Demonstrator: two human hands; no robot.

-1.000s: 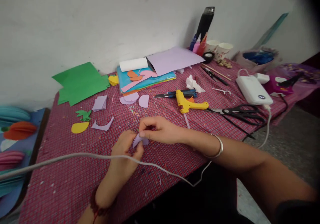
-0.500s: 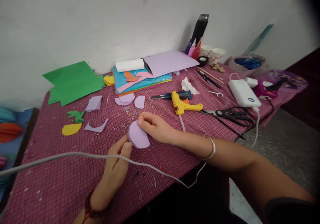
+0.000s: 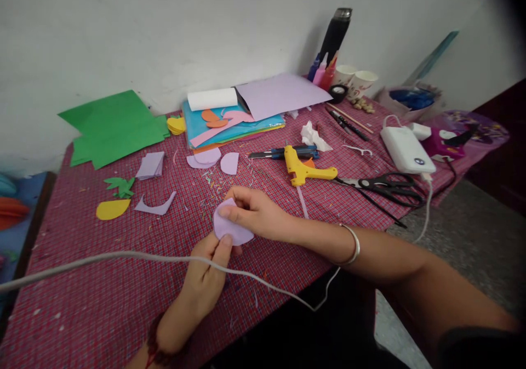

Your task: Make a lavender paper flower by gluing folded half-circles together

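Note:
Between my hands is a rounded lilac paper piece (image 3: pixel 230 232), held just above the checked cloth. My left hand (image 3: pixel 207 273) pinches its lower edge, thumb on top. My right hand (image 3: pixel 257 213) grips the upper side with the thumb lying across its face; the fingers behind are partly hidden. Other lilac half-round pieces (image 3: pixel 205 159), a stack of lilac paper squares (image 3: pixel 150 165) and a curved lilac offcut (image 3: pixel 156 204) lie beyond. To the left are a yellow paper half-round (image 3: pixel 113 209) and green paper leaves (image 3: pixel 120 186).
A white cable (image 3: pixel 135 254) crosses in front of my left wrist. Right of my hands lie a yellow glue gun (image 3: pixel 304 171), black scissors (image 3: pixel 386 187), a blue cutter (image 3: pixel 283 153) and a white power bank (image 3: pixel 406 148). Green sheets (image 3: pixel 115 130) lie at the back left.
My left thumb has moved up onto the face of the lilac piece, and my right thumb has slid further across it. The view has shifted slightly.

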